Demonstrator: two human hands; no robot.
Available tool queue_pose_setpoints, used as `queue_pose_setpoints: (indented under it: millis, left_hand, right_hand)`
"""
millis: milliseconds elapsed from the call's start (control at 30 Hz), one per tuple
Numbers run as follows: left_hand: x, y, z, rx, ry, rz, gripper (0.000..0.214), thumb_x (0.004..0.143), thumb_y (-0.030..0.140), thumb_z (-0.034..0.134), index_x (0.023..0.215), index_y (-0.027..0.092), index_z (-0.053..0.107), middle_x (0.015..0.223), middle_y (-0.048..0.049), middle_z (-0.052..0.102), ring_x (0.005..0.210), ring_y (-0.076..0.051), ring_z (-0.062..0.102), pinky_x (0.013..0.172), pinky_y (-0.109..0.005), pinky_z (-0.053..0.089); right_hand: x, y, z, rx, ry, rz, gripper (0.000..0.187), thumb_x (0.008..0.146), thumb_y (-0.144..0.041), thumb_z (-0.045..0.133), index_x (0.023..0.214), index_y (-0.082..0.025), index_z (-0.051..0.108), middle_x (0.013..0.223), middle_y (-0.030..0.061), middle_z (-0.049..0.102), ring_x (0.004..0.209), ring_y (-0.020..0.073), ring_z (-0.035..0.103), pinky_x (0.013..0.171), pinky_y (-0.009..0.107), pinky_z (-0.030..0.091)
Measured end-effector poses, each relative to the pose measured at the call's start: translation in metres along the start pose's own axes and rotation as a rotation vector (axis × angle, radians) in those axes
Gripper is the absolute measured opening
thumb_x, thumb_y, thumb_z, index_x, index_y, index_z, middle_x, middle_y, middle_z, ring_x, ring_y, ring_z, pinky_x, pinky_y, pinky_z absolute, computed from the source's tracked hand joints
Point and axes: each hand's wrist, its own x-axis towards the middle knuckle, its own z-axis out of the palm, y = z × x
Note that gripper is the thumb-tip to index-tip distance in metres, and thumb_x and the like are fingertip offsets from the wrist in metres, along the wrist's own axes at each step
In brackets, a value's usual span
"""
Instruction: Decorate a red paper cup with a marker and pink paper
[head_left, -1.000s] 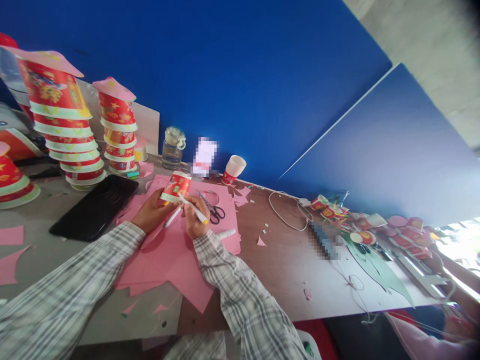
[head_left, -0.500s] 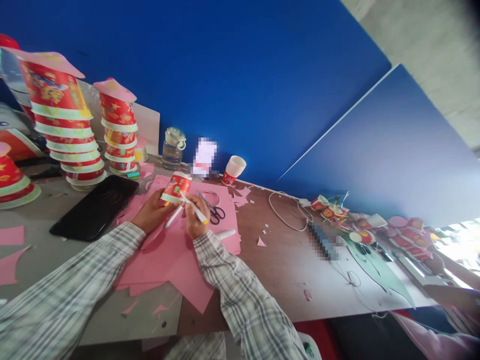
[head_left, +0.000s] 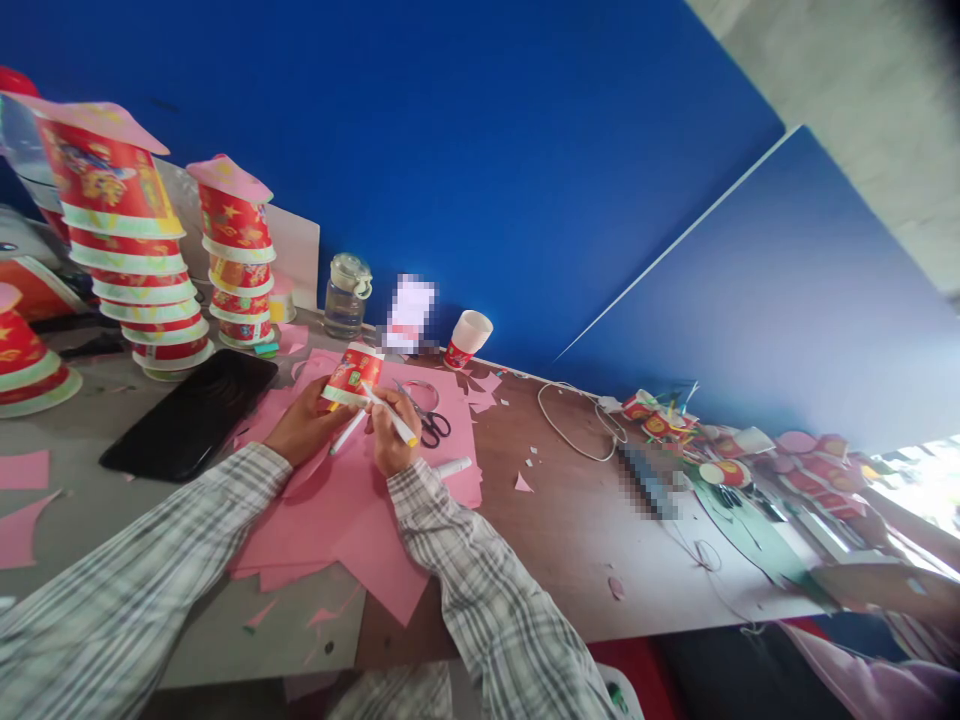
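Red paper cup (head_left: 352, 372), tilted above the pink sheets between the two hands, carries gold and green print; whatever is lettered on it is too small to read. Behind everything rises a blue partition (head_left: 450, 150), with the tabletop (head_left: 555, 560) running along its foot. At left stand a taller cup stack (head_left: 105, 175) and a shorter cup stack (head_left: 232, 225), both red with gold figures, each under a pink cone top; any writing on them is blurred. Pink sheets (head_left: 352, 530) overlap beneath the hands, and a black flat device (head_left: 191, 415) lies left of them. The left hand (head_left: 304, 428) reaches forward from a checked sleeve, its grip closed on the cup's near left side. The right hand (head_left: 394, 435) angles in from the other side, fingers bent, its grip pinching a white marker with a yellow end (head_left: 401, 427); the tip points at the cup's lower right, though whether it touches cannot be told. Near the partition stands a lidded glass jar (head_left: 345, 310). Dark-handled scissors (head_left: 421, 412) lie beyond the right hand, and another white marker (head_left: 453, 467) rests just beside its wrist.
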Motion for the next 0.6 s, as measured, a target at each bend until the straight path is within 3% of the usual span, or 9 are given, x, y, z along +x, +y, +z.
queue_pose_setpoints:
  millis: [600]
  left_hand:
    - [0.0005, -0.0011, 0.0024, -0.086, -0.01, -0.014, 0.058, 0.055, 0.04, 0.062, 0.104, 0.011, 0.051, 0.092, -0.0124, 0.064, 0.08, -0.028, 0.061, 0.069, -0.043, 0.047]
  right_hand:
    - [-0.0001, -0.0065, 0.0001, -0.016, 0.015, 0.026, 0.023, 0.081, -0.032, 0.047, 0.094, -0.016, 0.059, 0.068, 0.0002, 0.058, 0.049, 0.0089, 0.053, 0.05, 0.023, 0.045]
